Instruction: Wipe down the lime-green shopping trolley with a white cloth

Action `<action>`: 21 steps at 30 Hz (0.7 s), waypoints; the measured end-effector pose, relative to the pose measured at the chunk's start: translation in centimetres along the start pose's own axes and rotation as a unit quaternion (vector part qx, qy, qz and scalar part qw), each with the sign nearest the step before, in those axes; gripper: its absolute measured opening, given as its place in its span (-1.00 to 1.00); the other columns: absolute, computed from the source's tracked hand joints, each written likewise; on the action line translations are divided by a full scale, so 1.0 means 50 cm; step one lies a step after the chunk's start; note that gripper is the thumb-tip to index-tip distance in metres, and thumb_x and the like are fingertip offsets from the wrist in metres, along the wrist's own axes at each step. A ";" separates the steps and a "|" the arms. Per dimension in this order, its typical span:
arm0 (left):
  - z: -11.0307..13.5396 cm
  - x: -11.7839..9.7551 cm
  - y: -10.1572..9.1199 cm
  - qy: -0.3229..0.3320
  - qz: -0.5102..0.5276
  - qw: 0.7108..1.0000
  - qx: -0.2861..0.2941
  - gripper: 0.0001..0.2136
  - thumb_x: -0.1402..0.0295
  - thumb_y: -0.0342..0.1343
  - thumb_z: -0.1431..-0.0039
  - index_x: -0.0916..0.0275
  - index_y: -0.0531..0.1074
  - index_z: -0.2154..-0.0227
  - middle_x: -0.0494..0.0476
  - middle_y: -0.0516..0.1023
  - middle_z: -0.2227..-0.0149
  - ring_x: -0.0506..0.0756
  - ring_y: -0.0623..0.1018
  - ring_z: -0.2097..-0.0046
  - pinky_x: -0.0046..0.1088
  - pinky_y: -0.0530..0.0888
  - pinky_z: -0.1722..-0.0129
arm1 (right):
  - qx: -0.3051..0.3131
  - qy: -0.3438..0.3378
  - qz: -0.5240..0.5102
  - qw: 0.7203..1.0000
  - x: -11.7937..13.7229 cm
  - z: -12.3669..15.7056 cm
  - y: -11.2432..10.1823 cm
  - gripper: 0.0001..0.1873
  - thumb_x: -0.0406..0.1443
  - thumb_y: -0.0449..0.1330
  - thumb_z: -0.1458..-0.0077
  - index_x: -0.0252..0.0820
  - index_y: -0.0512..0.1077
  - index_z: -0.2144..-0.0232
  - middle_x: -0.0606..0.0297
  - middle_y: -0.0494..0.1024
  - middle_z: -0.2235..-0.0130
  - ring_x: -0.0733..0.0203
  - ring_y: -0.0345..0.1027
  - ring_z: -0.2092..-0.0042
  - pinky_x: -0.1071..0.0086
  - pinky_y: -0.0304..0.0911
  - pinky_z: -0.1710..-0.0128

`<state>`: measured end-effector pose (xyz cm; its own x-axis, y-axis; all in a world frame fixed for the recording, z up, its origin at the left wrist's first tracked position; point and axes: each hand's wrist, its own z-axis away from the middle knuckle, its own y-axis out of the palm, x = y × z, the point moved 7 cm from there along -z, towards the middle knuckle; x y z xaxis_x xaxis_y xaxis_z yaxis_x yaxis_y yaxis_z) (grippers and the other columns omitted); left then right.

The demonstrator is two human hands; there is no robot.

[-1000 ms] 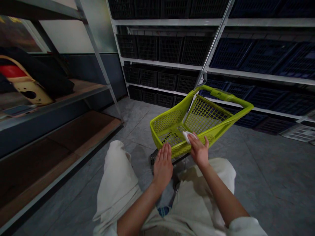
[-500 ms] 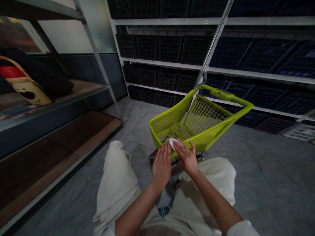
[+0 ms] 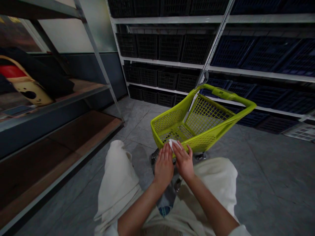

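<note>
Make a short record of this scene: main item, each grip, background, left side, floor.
Main item: lime-green shopping cart on wheels
Left grip: fingers extended at the cart's near edge
Right grip: holds white cloth or tissue at that edge
Background: black crates, blue crates, white shelving
Left side: wood-board shelf with cartoon-faced item
Floor: gray tiles

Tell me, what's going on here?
A person's right hand has a thin white cloth or tissue beneath it at the near rim of a yellow-green plastic mesh shopping cart. The left hand lies flat beside it, at the same rim. The cart stands on grey floor before white metal shelving with black plastic crates.
</note>
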<state>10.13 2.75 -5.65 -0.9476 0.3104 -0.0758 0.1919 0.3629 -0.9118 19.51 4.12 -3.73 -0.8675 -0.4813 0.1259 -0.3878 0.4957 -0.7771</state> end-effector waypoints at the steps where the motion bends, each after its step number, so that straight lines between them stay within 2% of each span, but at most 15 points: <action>1: 0.000 0.002 -0.001 0.002 0.001 1.000 0.002 -0.34 0.51 -0.08 -0.22 0.49 -0.02 -0.38 0.38 0.09 -0.42 0.20 0.10 -0.44 -0.20 0.17 -0.38 | 0.015 -0.016 -0.010 1.000 0.012 0.002 0.002 -0.21 -0.53 -0.01 -0.04 -0.08 0.17 -0.33 0.19 0.42 -0.26 0.14 0.14 -0.36 0.08 -0.30 -0.39; 3: 0.000 0.007 -0.003 0.005 0.004 1.000 0.004 -0.34 0.51 -0.09 -0.22 0.48 -0.04 -0.39 0.38 0.09 -0.42 0.19 0.10 -0.44 -0.20 0.17 -0.38 | 0.028 -0.040 -0.020 0.999 0.000 0.001 -0.004 -0.21 -0.54 -0.01 -0.05 -0.07 0.18 -0.33 0.20 0.42 -0.26 0.14 0.15 -0.36 0.06 -0.33 -0.39; 5: 0.001 0.013 -0.004 0.007 0.010 1.000 0.002 -0.33 0.50 -0.09 -0.23 0.46 -0.08 -0.40 0.37 0.08 -0.43 0.19 0.09 -0.44 -0.21 0.17 -0.38 | 0.022 -0.048 -0.007 0.999 -0.052 -0.005 -0.018 -0.22 -0.54 -0.02 -0.05 -0.05 0.20 -0.31 0.23 0.44 -0.25 0.15 0.17 -0.35 0.04 -0.34 -0.39; 9: 0.006 0.019 -0.003 0.010 0.021 1.000 -0.007 -0.29 0.49 -0.10 -0.23 0.43 -0.17 -0.42 0.36 0.07 -0.43 0.18 0.09 -0.44 -0.20 0.18 -0.38 | -0.048 0.020 0.073 0.996 -0.192 -0.019 -0.056 -0.21 -0.53 -0.01 -0.02 0.01 0.23 -0.30 0.26 0.51 -0.19 0.11 0.24 -0.31 0.03 -0.27 -0.37; 11: 0.008 0.017 -0.001 0.010 0.023 1.000 -0.012 -0.29 0.49 -0.10 -0.23 0.42 -0.18 -0.42 0.35 0.08 -0.43 0.19 0.09 -0.44 -0.20 0.18 -0.37 | -0.074 0.059 0.099 0.991 -0.222 -0.021 -0.067 -0.20 -0.53 0.00 -0.02 0.03 0.23 -0.31 0.26 0.52 -0.17 0.10 0.25 -0.30 0.02 -0.27 -0.37; 13: 0.008 0.013 0.000 0.007 0.021 1.000 -0.015 -0.29 0.49 -0.10 -0.23 0.42 -0.17 -0.42 0.35 0.08 -0.43 0.19 0.10 -0.44 -0.19 0.19 -0.37 | -0.075 0.084 0.098 0.989 -0.208 -0.020 -0.064 -0.20 -0.53 0.00 -0.01 0.02 0.23 -0.31 0.25 0.51 -0.19 0.08 0.24 -0.31 0.01 -0.30 -0.37; 15: 0.006 0.009 0.001 0.003 0.016 1.000 -0.014 -0.30 0.49 -0.08 -0.23 0.44 -0.15 -0.41 0.35 0.07 -0.43 0.20 0.09 -0.44 -0.19 0.19 -0.37 | -0.055 0.081 0.076 0.992 -0.155 -0.016 -0.050 -0.21 -0.52 0.00 -0.01 -0.01 0.22 -0.31 0.23 0.49 -0.21 0.07 0.21 -0.32 0.00 -0.32 -0.38; 19: 0.002 0.004 -0.002 0.004 0.009 1.000 -0.012 -0.28 0.51 -0.08 -0.21 0.45 -0.15 -0.41 0.35 0.07 -0.43 0.19 0.09 -0.44 -0.20 0.18 -0.38 | 0.004 0.011 0.025 1.000 -0.017 -0.005 -0.010 -0.23 -0.53 -0.01 -0.04 -0.07 0.21 -0.31 0.20 0.45 -0.24 0.13 0.16 -0.35 0.04 -0.33 -0.39; 21: 0.001 0.006 -0.004 0.002 0.009 1.000 -0.011 -0.27 0.52 -0.10 -0.20 0.44 -0.19 -0.42 0.36 0.08 -0.43 0.18 0.10 -0.44 -0.19 0.18 -0.37 | 0.019 -0.015 0.005 1.000 0.013 -0.003 -0.001 -0.24 -0.52 -0.01 -0.06 -0.07 0.20 -0.32 0.19 0.44 -0.25 0.13 0.16 -0.35 0.04 -0.35 -0.39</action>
<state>9.81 2.74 -5.48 -0.9429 0.3206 -0.0901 0.2144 0.3774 -0.9009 18.91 3.86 -3.50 -0.8615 -0.4980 0.0991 -0.3658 0.4733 -0.8014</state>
